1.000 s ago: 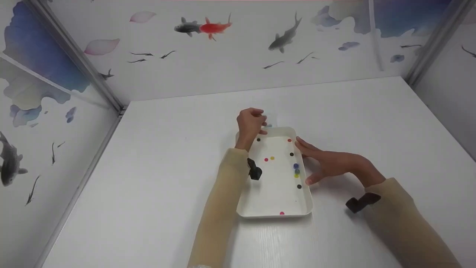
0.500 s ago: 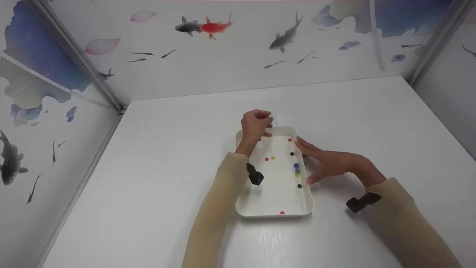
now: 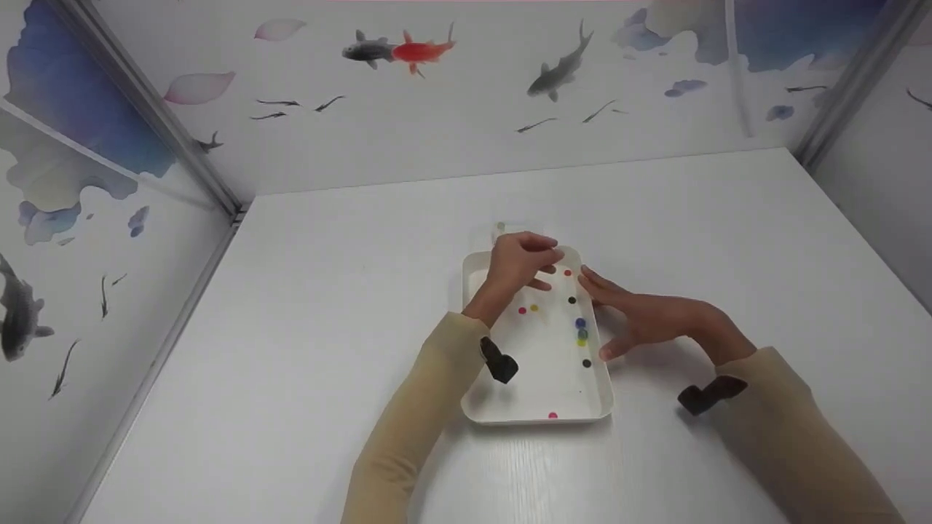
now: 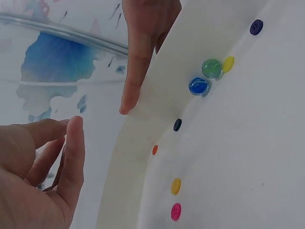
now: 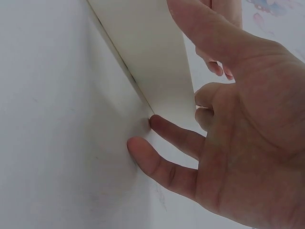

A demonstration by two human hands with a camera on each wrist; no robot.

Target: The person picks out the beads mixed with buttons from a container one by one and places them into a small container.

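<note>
A white rectangular tray holds several coloured buttons and two glass marbles. My left hand is over the tray's far end, thumb and index fingertip close together with nothing visible between them. Nearest to it lies a red button. Along the tray's right wall are a blue marble, a green marble, a yellow button and dark buttons. My right hand rests against the tray's right side with fingers spread; in the right wrist view its fingers reach the outer wall.
A clear container stands just beyond the tray's far rim, partly hidden by the left hand. Mid-tray lie a pink button and a yellow button. Another pink button is by the near wall. Printed panels surround the white table.
My left hand has come from beyond the far rim toward me and to the right, over the tray, uncovering part of the clear container. My right hand and the tray have stayed put.
</note>
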